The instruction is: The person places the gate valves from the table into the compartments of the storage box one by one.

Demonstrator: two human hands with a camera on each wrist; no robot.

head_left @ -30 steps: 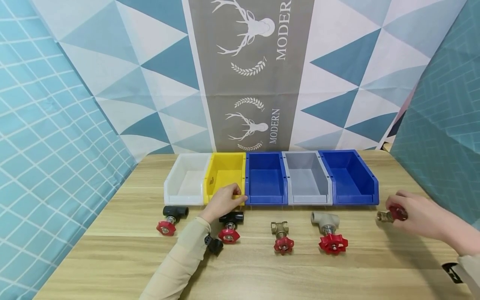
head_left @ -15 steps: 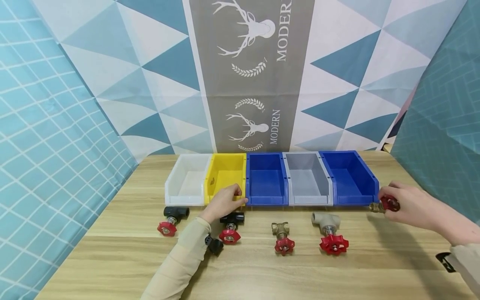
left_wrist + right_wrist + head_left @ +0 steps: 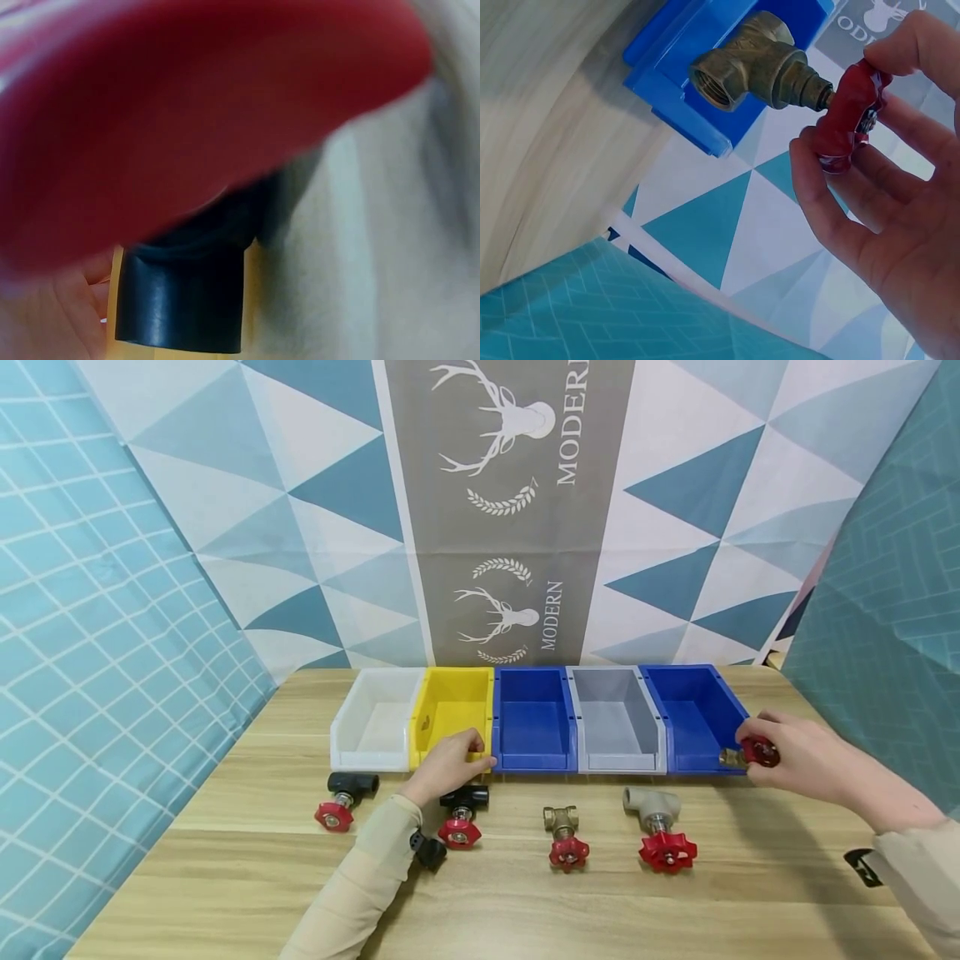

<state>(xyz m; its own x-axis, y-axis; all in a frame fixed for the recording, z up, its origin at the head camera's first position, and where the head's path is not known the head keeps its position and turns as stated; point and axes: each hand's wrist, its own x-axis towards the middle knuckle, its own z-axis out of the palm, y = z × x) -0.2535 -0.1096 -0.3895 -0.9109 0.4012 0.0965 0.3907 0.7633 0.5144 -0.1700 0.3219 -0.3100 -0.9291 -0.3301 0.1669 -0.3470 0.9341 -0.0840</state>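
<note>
My right hand (image 3: pixel 798 756) grips the red handwheel of a brass gate valve (image 3: pixel 761 67). The valve's brass body (image 3: pixel 732 758) is over the front wall of the rightmost blue bin (image 3: pixel 693 714), its threaded openings showing in the right wrist view. My left hand (image 3: pixel 450 766) holds the front rim of the yellow bin (image 3: pixel 459 693), thumb reaching toward the blue bin beside it. Just below that hand lies a black valve (image 3: pixel 461 827) with a red wheel. Its wheel (image 3: pixel 210 112) fills much of the left wrist view, with its black pipe end below.
White (image 3: pixel 375 718), middle blue (image 3: pixel 532 714) and grey bins (image 3: pixel 615 714) complete the row. In front lie another black valve (image 3: pixel 341 802), a brass valve (image 3: pixel 565 839) and a light grey valve (image 3: pixel 660 827), all red-wheeled. Patterned cloth (image 3: pixel 510 543) hangs behind the wooden table (image 3: pixel 525 910).
My right hand has carried the brass valve leftward and slightly up from the table's right side to the rightmost blue bin. My left hand has stayed at the yellow bin.
</note>
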